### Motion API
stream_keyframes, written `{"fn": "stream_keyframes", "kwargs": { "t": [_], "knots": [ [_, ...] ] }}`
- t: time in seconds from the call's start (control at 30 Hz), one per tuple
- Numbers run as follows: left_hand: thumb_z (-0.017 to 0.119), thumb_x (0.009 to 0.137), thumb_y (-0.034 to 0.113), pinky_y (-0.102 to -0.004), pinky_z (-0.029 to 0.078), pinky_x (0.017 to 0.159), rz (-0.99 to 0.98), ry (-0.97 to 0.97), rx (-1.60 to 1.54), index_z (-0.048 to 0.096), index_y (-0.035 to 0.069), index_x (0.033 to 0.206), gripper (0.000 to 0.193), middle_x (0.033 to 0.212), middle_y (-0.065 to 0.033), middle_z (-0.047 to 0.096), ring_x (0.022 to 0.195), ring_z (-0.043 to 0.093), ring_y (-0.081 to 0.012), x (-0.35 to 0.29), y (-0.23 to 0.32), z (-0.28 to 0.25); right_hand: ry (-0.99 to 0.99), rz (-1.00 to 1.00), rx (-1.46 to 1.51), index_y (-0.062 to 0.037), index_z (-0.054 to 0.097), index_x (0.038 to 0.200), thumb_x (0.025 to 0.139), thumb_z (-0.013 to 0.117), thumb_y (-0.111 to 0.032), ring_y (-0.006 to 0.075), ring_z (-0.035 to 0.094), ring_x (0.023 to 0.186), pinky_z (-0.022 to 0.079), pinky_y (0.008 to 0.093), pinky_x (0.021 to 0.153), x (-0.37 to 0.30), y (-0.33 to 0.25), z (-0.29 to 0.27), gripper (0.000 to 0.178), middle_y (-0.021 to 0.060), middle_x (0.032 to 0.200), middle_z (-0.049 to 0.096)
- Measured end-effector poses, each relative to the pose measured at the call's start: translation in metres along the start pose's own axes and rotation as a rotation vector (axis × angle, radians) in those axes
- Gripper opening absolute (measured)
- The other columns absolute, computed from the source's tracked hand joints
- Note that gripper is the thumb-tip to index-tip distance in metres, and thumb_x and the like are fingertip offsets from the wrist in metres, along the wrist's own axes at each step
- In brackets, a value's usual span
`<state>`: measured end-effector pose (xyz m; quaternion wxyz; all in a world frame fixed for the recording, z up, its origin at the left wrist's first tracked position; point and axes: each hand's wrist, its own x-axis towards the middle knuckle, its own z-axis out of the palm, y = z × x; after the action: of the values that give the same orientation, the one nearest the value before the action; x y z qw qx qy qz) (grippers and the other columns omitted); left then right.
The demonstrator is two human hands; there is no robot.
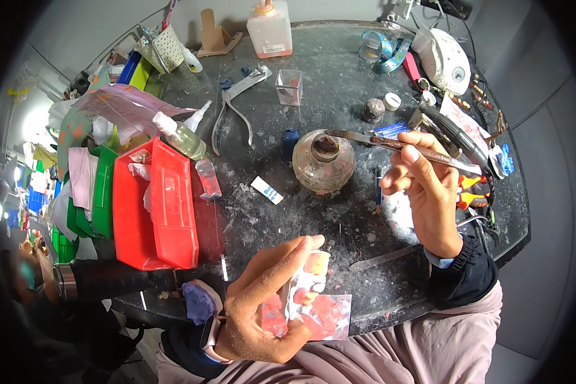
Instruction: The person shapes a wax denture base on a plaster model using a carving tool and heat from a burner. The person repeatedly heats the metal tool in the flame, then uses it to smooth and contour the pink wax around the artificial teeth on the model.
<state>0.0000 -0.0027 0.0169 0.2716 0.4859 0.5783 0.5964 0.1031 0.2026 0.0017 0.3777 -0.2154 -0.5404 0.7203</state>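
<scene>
My left hand (256,304) grips a small white dental model (299,291) with yellowish and pink parts near the front edge of the table. Partly behind it lie pink wax pieces (326,320) on or in a clear plastic sheet. My right hand (429,185) pinches a wax knife (390,143) with a dark brown handle. The knife's far tip reaches to the neck of a round glass spirit lamp (323,171); no flame can be made out. My palm and fingers hide part of the model.
Red bins (154,221) stand at left, beside a spray bottle (184,139). Pliers (231,109) and a clear square cup (289,88) lie farther back. A metal strip (384,258) lies near the front, a black handpiece (453,133) at right, a purple moulded piece (199,303) at lower left.
</scene>
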Motion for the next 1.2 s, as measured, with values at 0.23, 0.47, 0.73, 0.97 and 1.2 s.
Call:
{"fn": "stream_keyframes", "kwargs": {
  "t": [0.23,0.47,0.73,0.97,1.2],
  "knots": [
    [0.049,0.060,-0.001,-0.0336,0.038,0.090,-0.107,-0.018,-0.166,0.028,-0.006,0.127,0.070,0.124,-0.0245,0.038,0.111,0.045,-0.0272,0.000,0.004,-0.001,0.006,-0.001,0.004,0.0025,0.054,0.097,0.082,0.056,-0.013,0.0183,0.061,0.059,0.052,0.0262,0.051,0.000,0.000,0.000,0.021,0.0098,0.077,0.056],
    [0.057,0.069,0.010,-0.0371,0.033,0.095,-0.182,-0.016,-0.426,0.014,-0.002,0.129,0.075,0.130,-0.0275,0.026,0.113,0.041,-0.0237,-0.001,-0.006,0.002,0.012,-0.002,-0.010,0.0027,0.053,0.098,0.083,0.054,-0.012,0.0178,0.061,0.059,0.052,0.0255,0.050,0.000,0.001,0.001,0.021,0.0092,0.077,0.056],
    [0.053,0.064,0.002,-0.0399,0.030,0.098,-0.197,-0.009,-0.516,0.014,0.001,0.128,0.075,0.132,-0.0263,0.023,0.117,0.037,-0.0256,-0.001,-0.007,0.004,0.008,-0.007,-0.008,0.0029,0.052,0.098,0.083,0.054,-0.012,0.0179,0.061,0.059,0.052,0.0253,0.051,0.000,0.001,0.001,0.021,0.0094,0.077,0.056],
    [0.055,0.067,0.002,-0.0405,0.029,0.099,-0.181,-0.011,-0.517,0.014,0.002,0.128,0.073,0.132,-0.0257,0.023,0.118,0.036,-0.0260,-0.001,-0.009,0.005,0.016,-0.006,-0.016,0.0028,0.052,0.098,0.083,0.054,-0.012,0.0178,0.061,0.059,0.052,0.0253,0.050,0.000,0.001,0.002,0.021,0.0095,0.077,0.056],
    [0.056,0.067,0.001,-0.0397,0.029,0.099,-0.155,-0.029,-0.507,0.015,0.002,0.128,0.073,0.132,-0.0262,0.023,0.117,0.036,-0.0260,-0.002,-0.009,0.003,0.021,-0.010,-0.027,0.0032,0.052,0.098,0.084,0.053,-0.012,0.0176,0.061,0.059,0.052,0.0249,0.050,-0.001,0.001,0.003,0.021,0.0092,0.077,0.056]
  ]
}}
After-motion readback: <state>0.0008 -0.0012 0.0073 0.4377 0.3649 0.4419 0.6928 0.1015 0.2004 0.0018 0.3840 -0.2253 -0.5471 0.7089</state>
